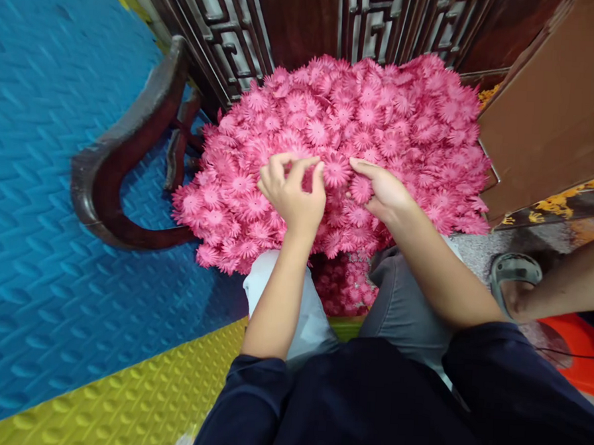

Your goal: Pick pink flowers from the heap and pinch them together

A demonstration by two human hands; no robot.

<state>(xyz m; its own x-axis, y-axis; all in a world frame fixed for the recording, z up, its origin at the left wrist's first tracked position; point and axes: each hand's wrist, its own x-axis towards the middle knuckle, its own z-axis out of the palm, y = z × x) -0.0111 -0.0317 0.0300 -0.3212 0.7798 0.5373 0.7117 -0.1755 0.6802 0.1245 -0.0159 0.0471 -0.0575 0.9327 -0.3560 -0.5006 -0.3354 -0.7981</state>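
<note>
A large heap of pink artificial flowers [367, 113] lies in front of me, each with thin pointed petals. My left hand [296, 192] is over the near middle of the heap, thumb and index finger brought together in a pinch. Whatever sits between those fingertips is too small to make out. My right hand [385, 190] is curled round a pink flower [361, 189], its thumb above and its fingers partly hidden below. Another flower [336, 170] shows between the two hands.
A curved dark wooden chair arm [126, 147] stands left of the heap, over blue matting [42, 236]. Carved wooden panels [308, 17] rise behind. At right are a brown board [557, 97] and another person's sandalled foot [515, 287]. More pink flowers [348, 285] lie between my knees.
</note>
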